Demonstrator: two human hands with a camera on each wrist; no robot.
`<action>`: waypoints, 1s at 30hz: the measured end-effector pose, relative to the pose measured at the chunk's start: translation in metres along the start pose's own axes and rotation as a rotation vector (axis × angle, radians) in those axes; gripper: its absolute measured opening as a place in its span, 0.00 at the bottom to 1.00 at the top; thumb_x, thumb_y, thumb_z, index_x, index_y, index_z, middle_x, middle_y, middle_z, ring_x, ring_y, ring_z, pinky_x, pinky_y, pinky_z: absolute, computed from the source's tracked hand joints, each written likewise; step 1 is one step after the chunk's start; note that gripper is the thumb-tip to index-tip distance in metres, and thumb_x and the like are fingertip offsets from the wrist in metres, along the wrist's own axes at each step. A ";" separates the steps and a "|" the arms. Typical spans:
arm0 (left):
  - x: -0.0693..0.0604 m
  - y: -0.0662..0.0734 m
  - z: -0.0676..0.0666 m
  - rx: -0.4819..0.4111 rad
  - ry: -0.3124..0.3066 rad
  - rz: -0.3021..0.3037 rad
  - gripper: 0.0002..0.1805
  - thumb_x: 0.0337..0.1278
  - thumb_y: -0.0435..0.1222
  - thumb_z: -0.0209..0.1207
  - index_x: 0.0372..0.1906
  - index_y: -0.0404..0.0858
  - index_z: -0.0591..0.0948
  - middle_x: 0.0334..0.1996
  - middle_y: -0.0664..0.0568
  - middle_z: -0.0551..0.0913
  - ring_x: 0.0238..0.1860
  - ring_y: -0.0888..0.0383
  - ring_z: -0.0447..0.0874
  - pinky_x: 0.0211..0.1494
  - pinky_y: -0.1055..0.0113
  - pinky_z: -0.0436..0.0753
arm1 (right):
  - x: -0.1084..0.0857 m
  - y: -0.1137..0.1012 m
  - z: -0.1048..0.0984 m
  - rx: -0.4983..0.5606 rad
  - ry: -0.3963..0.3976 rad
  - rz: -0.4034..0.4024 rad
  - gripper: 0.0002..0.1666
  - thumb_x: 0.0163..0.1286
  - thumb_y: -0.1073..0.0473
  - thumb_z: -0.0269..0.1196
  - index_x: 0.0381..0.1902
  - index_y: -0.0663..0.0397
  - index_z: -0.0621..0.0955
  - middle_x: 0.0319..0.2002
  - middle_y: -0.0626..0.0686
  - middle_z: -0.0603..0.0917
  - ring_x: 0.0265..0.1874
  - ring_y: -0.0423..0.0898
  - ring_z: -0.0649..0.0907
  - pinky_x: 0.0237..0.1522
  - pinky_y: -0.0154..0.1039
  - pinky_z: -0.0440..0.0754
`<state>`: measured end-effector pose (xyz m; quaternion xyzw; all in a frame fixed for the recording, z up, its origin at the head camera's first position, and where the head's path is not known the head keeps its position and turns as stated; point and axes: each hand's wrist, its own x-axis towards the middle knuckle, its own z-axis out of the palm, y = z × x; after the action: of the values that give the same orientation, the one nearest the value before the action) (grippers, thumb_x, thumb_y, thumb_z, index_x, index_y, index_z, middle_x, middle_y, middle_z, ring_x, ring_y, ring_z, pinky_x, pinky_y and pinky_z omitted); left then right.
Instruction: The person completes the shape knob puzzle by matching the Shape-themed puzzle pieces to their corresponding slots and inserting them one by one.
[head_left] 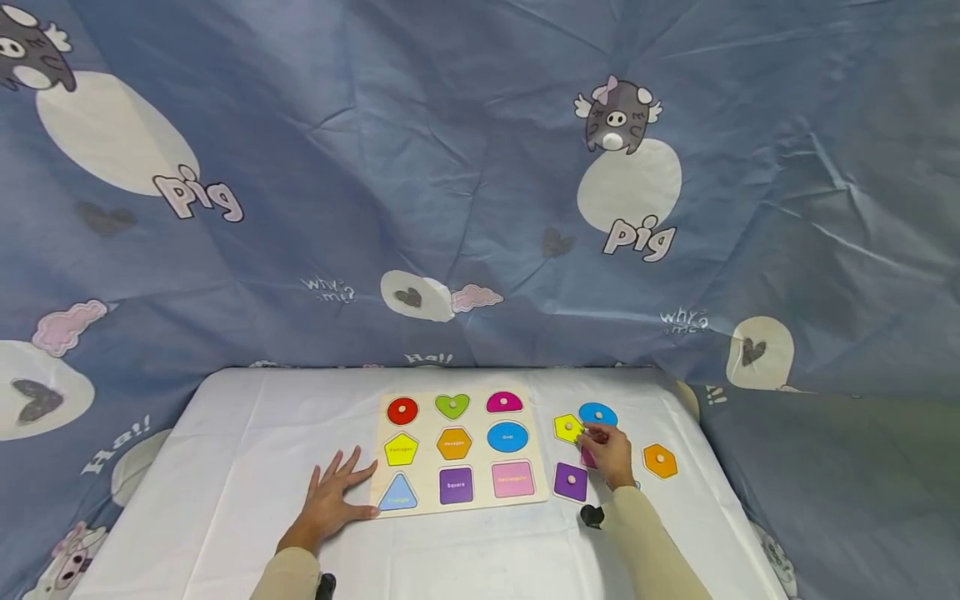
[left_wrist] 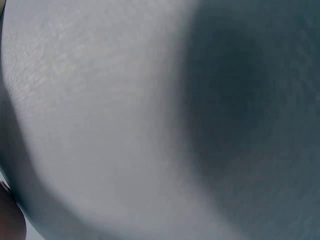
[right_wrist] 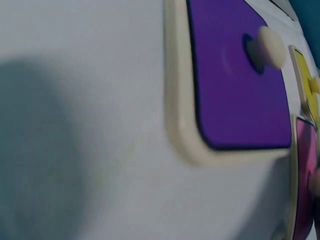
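Note:
A wooden shape puzzle board (head_left: pixel 480 500) lies on the white-covered table. My left hand (head_left: pixel 330 500) rests flat at its left edge, fingers spread and thumb touching the lower left corner. To the right of the board, my right hand (head_left: pixel 611 457) curls its fingers over a pink rectangle piece (head_left: pixel 587 457), seeming to pinch its knob; the fingers hide much of it. In the right wrist view that pink piece (right_wrist: pixel 303 172) is cut off by the right edge. Near this hand lie a yellow pentagon piece (head_left: pixel 567 427), a purple square piece (head_left: pixel 571 482) and a blue oval piece (head_left: pixel 597 413).
An orange hexagon piece (head_left: pixel 660 460) lies farther right. A red circle (head_left: pixel 402 411), green heart (head_left: pixel 452 406) and magenta half circle (head_left: pixel 504 402) with knobs sit in the board's top row. A blue patterned curtain (head_left: pixel 480 183) hangs behind the table. The left wrist view shows mostly blurred cloth.

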<state>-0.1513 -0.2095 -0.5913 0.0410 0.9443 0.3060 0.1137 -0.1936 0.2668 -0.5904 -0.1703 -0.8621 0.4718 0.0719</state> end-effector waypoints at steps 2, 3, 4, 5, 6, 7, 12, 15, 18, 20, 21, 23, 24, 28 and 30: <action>0.000 0.000 0.000 0.005 0.004 0.004 0.49 0.24 0.50 0.77 0.64 0.44 0.75 0.73 0.40 0.56 0.74 0.36 0.40 0.72 0.39 0.29 | 0.003 -0.002 0.004 0.013 -0.014 0.016 0.18 0.61 0.66 0.67 0.50 0.63 0.83 0.43 0.61 0.85 0.44 0.55 0.81 0.54 0.50 0.80; 0.000 0.000 0.000 0.003 0.004 0.005 0.49 0.24 0.50 0.77 0.64 0.44 0.75 0.73 0.40 0.56 0.74 0.36 0.40 0.73 0.39 0.29 | 0.004 -0.003 0.006 0.014 -0.019 0.018 0.18 0.62 0.66 0.67 0.50 0.64 0.82 0.44 0.62 0.85 0.45 0.56 0.81 0.56 0.52 0.79; 0.000 0.000 0.000 0.002 0.003 0.007 0.49 0.25 0.50 0.77 0.64 0.44 0.75 0.73 0.40 0.55 0.74 0.36 0.40 0.73 0.39 0.29 | 0.005 -0.003 0.007 0.008 -0.020 0.021 0.18 0.62 0.66 0.67 0.50 0.64 0.82 0.45 0.63 0.84 0.46 0.57 0.81 0.56 0.53 0.79; 0.001 0.000 0.000 0.000 0.004 0.008 0.49 0.25 0.50 0.77 0.64 0.44 0.75 0.73 0.40 0.56 0.75 0.36 0.40 0.73 0.39 0.29 | 0.007 -0.004 0.009 -0.005 -0.020 0.018 0.18 0.61 0.65 0.67 0.50 0.64 0.83 0.46 0.63 0.84 0.46 0.57 0.81 0.57 0.53 0.78; 0.001 0.000 0.000 0.002 0.008 0.013 0.49 0.25 0.51 0.77 0.64 0.44 0.75 0.73 0.40 0.56 0.74 0.36 0.40 0.73 0.39 0.30 | 0.008 -0.005 0.010 -0.021 -0.020 0.010 0.18 0.61 0.64 0.68 0.49 0.65 0.83 0.46 0.63 0.84 0.46 0.57 0.81 0.57 0.54 0.78; 0.001 0.000 0.001 0.001 0.009 0.014 0.49 0.25 0.51 0.77 0.64 0.44 0.75 0.73 0.40 0.56 0.74 0.36 0.40 0.73 0.39 0.30 | 0.009 -0.005 0.011 -0.040 -0.020 0.003 0.18 0.61 0.64 0.68 0.49 0.65 0.83 0.45 0.63 0.85 0.46 0.58 0.81 0.57 0.55 0.78; 0.001 -0.001 0.001 0.003 0.014 0.009 0.49 0.24 0.50 0.77 0.63 0.44 0.75 0.73 0.41 0.56 0.75 0.36 0.40 0.73 0.39 0.30 | 0.012 -0.007 0.015 -0.156 -0.025 -0.049 0.16 0.61 0.60 0.68 0.45 0.63 0.85 0.41 0.61 0.87 0.55 0.61 0.78 0.60 0.64 0.64; 0.000 -0.001 0.001 0.005 0.013 0.008 0.49 0.23 0.50 0.77 0.64 0.44 0.75 0.73 0.40 0.56 0.74 0.36 0.40 0.73 0.39 0.30 | 0.013 -0.007 0.017 -0.198 -0.024 -0.074 0.14 0.62 0.59 0.68 0.43 0.62 0.86 0.40 0.59 0.88 0.65 0.63 0.70 0.59 0.68 0.57; -0.001 0.000 0.001 0.010 0.017 0.008 0.49 0.23 0.50 0.77 0.64 0.44 0.75 0.73 0.40 0.56 0.74 0.36 0.40 0.72 0.39 0.30 | 0.013 -0.008 0.019 -0.203 -0.022 -0.076 0.13 0.62 0.59 0.68 0.42 0.61 0.86 0.40 0.59 0.88 0.68 0.64 0.66 0.58 0.67 0.57; -0.001 0.001 0.000 0.010 0.018 0.011 0.49 0.24 0.50 0.77 0.64 0.44 0.75 0.73 0.40 0.56 0.74 0.36 0.40 0.73 0.39 0.30 | 0.014 -0.008 0.020 -0.208 -0.018 -0.080 0.13 0.63 0.59 0.68 0.43 0.61 0.86 0.41 0.60 0.87 0.68 0.65 0.65 0.58 0.66 0.57; -0.001 0.001 0.000 0.009 0.018 0.012 0.49 0.24 0.50 0.77 0.64 0.44 0.75 0.73 0.40 0.56 0.74 0.36 0.40 0.73 0.39 0.30 | 0.015 -0.008 0.020 -0.211 -0.014 -0.084 0.13 0.63 0.59 0.67 0.42 0.61 0.86 0.42 0.60 0.87 0.67 0.65 0.66 0.58 0.66 0.58; -0.001 0.001 0.001 0.008 0.016 0.009 0.48 0.25 0.49 0.77 0.64 0.45 0.75 0.73 0.40 0.56 0.74 0.36 0.40 0.73 0.39 0.30 | 0.015 -0.009 0.021 -0.215 -0.005 -0.092 0.13 0.63 0.59 0.67 0.42 0.61 0.86 0.43 0.61 0.87 0.66 0.65 0.68 0.58 0.66 0.58; -0.001 0.001 0.001 0.008 0.016 0.009 0.48 0.25 0.49 0.77 0.64 0.45 0.75 0.73 0.40 0.56 0.74 0.36 0.40 0.73 0.39 0.30 | 0.015 -0.010 0.022 -0.219 0.000 -0.095 0.13 0.63 0.59 0.67 0.43 0.61 0.86 0.44 0.62 0.86 0.65 0.65 0.69 0.58 0.66 0.58; 0.000 -0.001 0.002 0.007 0.017 0.003 0.49 0.24 0.49 0.77 0.64 0.45 0.75 0.73 0.41 0.56 0.74 0.36 0.40 0.73 0.39 0.29 | 0.014 -0.014 0.023 -0.217 0.013 -0.094 0.12 0.63 0.59 0.67 0.42 0.61 0.86 0.46 0.63 0.85 0.60 0.64 0.73 0.57 0.64 0.59; 0.001 -0.001 0.002 0.010 0.017 0.005 0.49 0.24 0.50 0.77 0.64 0.45 0.75 0.73 0.41 0.56 0.74 0.36 0.40 0.72 0.39 0.30 | 0.013 -0.015 0.022 -0.212 0.013 -0.079 0.12 0.64 0.59 0.67 0.42 0.61 0.86 0.46 0.62 0.85 0.59 0.63 0.74 0.58 0.64 0.59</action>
<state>-0.1518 -0.2091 -0.5941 0.0416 0.9467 0.3019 0.1048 -0.2159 0.2465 -0.5902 -0.1459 -0.9127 0.3737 0.0774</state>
